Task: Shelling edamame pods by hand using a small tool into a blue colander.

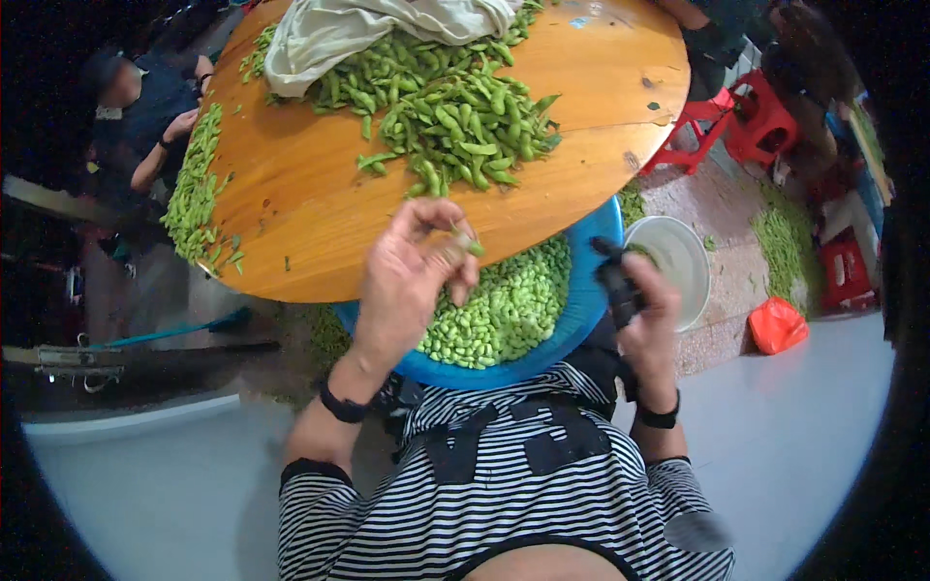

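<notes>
My left hand (pixel 405 276) is closed in a pinch on a small green edamame pod (pixel 474 248), just past the near edge of the round wooden table. Below it, a blue basin (pixel 579 339) holds a mass of shelled green soybeans (pixel 504 315). To the right of the basin, my right hand (pixel 651 315) is closed around a black hand-held object (pixel 618 283), blurred, its exact kind unclear. On the table, beyond my left hand, lies a large heap of edamame pods (pixel 475 121).
A pale cloth bag (pixel 334 44) lies on the wooden table (pixel 320 218) behind the heap. At far left, a person (pixel 145 136) sits near more pods (pixel 194 184). A pale bucket (pixel 690 276), red stools (pixel 760 121) and a red plastic bag (pixel 778 325) are at right.
</notes>
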### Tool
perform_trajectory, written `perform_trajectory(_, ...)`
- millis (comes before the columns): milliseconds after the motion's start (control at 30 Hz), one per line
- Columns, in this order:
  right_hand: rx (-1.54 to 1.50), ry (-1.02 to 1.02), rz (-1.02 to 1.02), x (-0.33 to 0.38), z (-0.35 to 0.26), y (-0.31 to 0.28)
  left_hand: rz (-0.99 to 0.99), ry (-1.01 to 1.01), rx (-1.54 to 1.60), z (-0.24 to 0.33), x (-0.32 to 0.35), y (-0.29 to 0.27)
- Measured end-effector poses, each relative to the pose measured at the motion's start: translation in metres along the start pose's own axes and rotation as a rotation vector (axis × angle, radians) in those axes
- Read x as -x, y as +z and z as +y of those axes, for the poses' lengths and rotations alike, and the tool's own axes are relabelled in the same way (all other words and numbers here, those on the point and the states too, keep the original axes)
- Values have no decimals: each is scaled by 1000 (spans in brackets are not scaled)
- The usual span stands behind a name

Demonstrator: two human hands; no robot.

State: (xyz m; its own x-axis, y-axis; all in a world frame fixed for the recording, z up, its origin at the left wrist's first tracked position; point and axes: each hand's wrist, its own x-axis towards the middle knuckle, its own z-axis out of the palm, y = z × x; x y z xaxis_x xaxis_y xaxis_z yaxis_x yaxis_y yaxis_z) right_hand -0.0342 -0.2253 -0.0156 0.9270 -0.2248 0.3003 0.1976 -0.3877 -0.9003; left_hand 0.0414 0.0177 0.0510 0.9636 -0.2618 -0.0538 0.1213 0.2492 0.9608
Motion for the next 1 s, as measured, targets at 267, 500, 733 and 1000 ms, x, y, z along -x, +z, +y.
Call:
perform_trajectory(267, -228, 144, -296, 0, -37, 35, -83, -61, 190, -46, 18, 29)
perform_trajectory(500, -159, 14, -249, 3, -34, 31, 18, -8, -172, -62, 30, 33)
perform_trajectory(733, -279, 84, -271, 5, -27, 30, -6, -183, -60, -68, 28, 29)
perform_trajectory(1000, -259, 93, -326, 6, -24, 28, -19, -157, -213, -70, 32, 30)
